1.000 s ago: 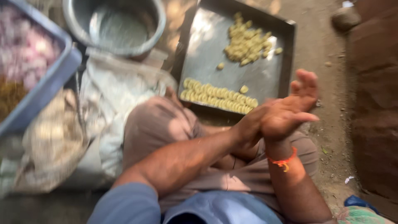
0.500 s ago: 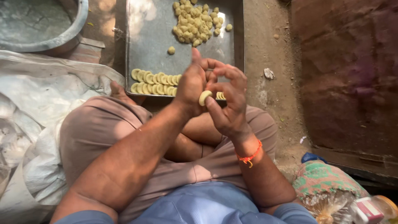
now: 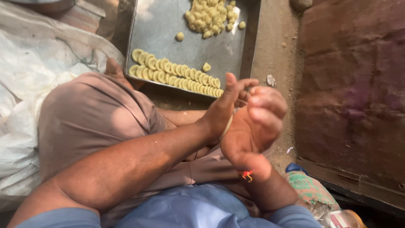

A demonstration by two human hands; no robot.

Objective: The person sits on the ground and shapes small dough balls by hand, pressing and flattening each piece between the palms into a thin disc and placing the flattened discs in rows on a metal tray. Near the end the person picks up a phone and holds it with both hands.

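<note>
Left hand point(image 3: 225, 107) and right hand point(image 3: 253, 126) pressing together, palms clamped on small pale dough piece point(image 3: 228, 125); only thin edge peeking out between palms. Looks like squashing-flat step. Hands hovering over lap, near metal tray point(image 3: 168, 25). Tray holding row of flat dough rounds point(image 3: 175, 71) and pile of dough balls point(image 3: 209, 17). Next move likely needing gentle opening, careful lift of soft round.

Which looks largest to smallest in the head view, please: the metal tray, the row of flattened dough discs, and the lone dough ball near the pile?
1. Metal tray
2. Row of flattened dough discs
3. Lone dough ball
</note>
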